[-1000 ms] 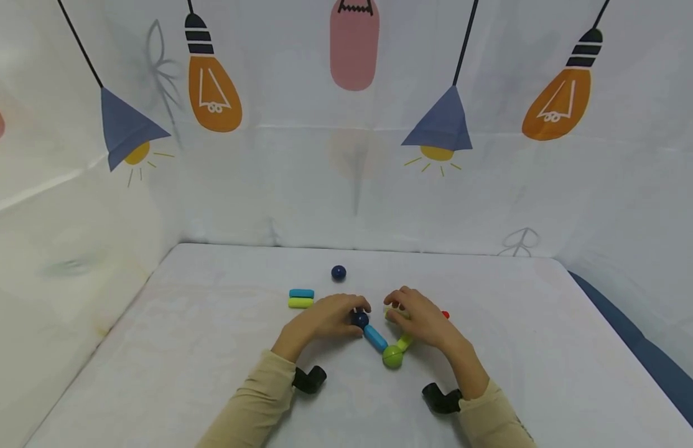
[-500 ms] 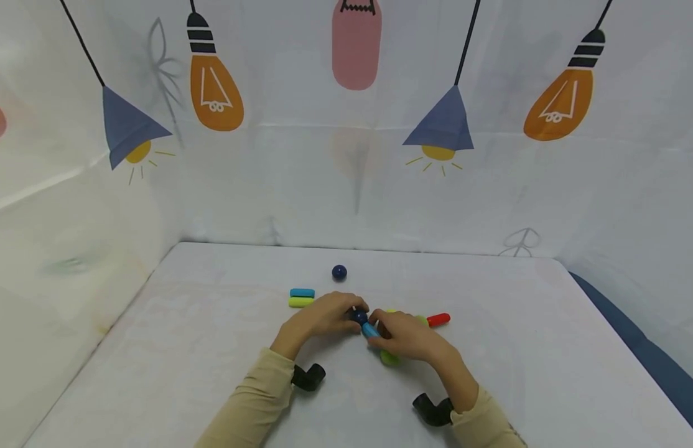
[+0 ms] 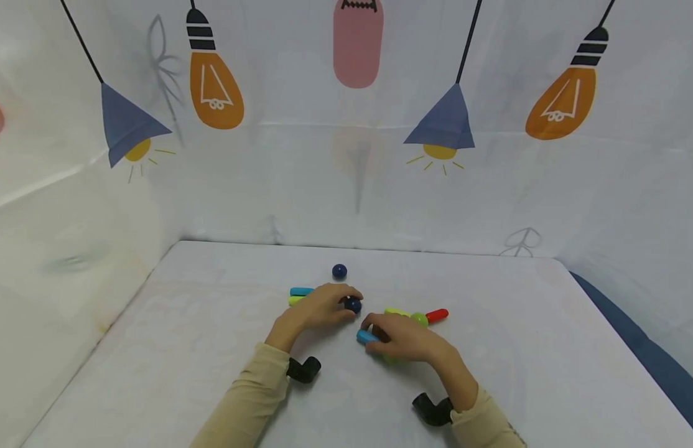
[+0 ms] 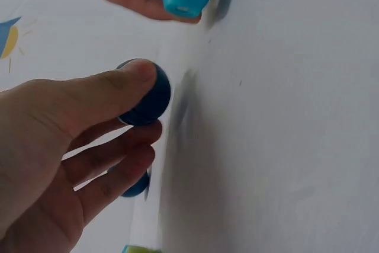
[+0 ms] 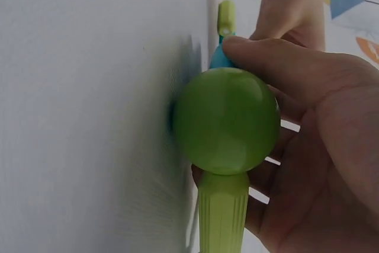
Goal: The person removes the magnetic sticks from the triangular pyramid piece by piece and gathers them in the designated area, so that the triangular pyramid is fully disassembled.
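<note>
A dark blue ball is pinched between thumb and fingers of my left hand. To its right, my right hand grips a blue rod, whose free end points toward the ball, with a gap between them. In the right wrist view, a green ball sits at the rod's other end, and a ribbed yellow-green rod extends from that ball. The head view shows this green ball mostly hidden under the right hand.
Behind the right hand lie a yellow-green rod, a green ball and a red rod in a line. Another dark blue ball rests farther back. A loose blue rod and yellow-green rod lie beside the left hand.
My right hand moved left and took hold of the blue rod. The dark blue ball came off the rod's end, and my left hand carried it slightly back and left.
</note>
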Motion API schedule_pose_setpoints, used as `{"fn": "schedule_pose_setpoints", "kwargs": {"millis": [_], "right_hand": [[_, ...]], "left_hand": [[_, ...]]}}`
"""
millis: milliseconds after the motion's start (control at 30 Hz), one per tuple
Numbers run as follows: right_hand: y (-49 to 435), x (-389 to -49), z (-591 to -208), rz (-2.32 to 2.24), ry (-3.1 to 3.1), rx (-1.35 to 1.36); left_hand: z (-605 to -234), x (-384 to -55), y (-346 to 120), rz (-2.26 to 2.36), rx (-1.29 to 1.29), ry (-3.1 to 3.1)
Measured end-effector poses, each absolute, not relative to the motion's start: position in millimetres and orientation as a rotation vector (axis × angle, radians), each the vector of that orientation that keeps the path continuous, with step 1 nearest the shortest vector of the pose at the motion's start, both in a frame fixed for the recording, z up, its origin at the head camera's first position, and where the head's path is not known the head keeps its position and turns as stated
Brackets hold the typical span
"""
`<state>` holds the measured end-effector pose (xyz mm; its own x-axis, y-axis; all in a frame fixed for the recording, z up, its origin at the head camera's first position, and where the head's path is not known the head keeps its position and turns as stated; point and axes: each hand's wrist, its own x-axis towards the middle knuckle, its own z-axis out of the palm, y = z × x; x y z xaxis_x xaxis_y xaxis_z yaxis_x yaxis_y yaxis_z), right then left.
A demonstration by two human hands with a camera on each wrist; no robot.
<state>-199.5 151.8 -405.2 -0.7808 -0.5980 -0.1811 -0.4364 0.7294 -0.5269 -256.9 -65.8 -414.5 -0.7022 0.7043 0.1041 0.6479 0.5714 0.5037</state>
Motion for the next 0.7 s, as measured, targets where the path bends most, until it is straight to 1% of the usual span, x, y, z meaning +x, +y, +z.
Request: {"fn": "schedule_pose_setpoints", "kwargs": {"millis": [233, 400, 533, 700], "right_hand": [[159.8, -199.5, -400.6, -0.697, 2.564, -0.803], [167.1, -198.4, -393.8, -0.704, 2.533, -0.772], [171.0, -195.4, -389.0, -0.682, 2.487, -0.726], [171.4, -193.0, -387.1, -0.656, 2.489, -0.719]], "left_hand": [[-409.5, -274.0, -86.7, 0.957, 1.043, 2.841], [-408.6, -285.1, -100.8, 1.036, 0.813, 3.017], [-410.9, -291.2, -103.9, 1.019, 0.645, 3.093], [-415.4, -294.1, -101.7, 0.986, 0.573, 3.083]]}}
